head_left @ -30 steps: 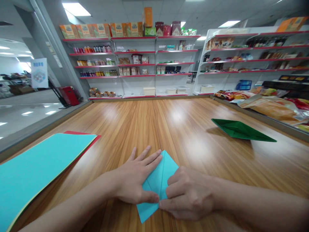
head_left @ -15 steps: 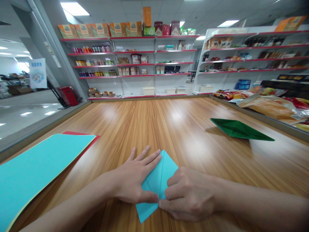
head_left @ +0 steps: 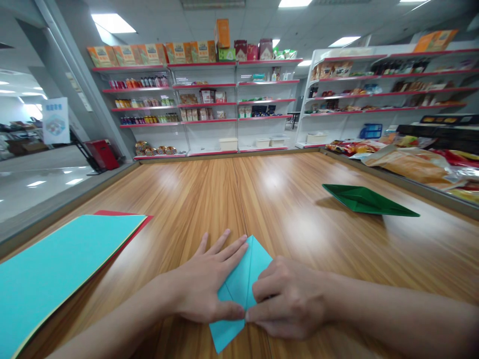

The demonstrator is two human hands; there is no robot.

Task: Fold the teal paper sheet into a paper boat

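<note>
A light blue sheet of origami paper [head_left: 241, 281], folded into a pointed diamond-like shape with crease lines, lies on the wooden table in front of me. My left hand [head_left: 209, 286] rests flat over its left side, fingers spread, thumb pressing near the lower middle. From the right, my right hand [head_left: 288, 299] is curled with its thumb and forefinger pinched at the paper's lower right edge, near my left thumb. Those fingers hide part of that edge. Farther off to the right sits a green folded paper piece [head_left: 368, 200], apart from both hands.
A stack of coloured paper [head_left: 71, 259], light blue on top with red beneath, lies at the left. Bagged goods [head_left: 407, 164] line the table's right side. Beyond the raised table edge stand stocked shelves [head_left: 202, 104] and a red box-like object [head_left: 102, 154].
The view has tilted slightly upward and shifted a little. My right hand sits slightly farther left over the paper's edge; my left hand keeps its place on the sheet.
</note>
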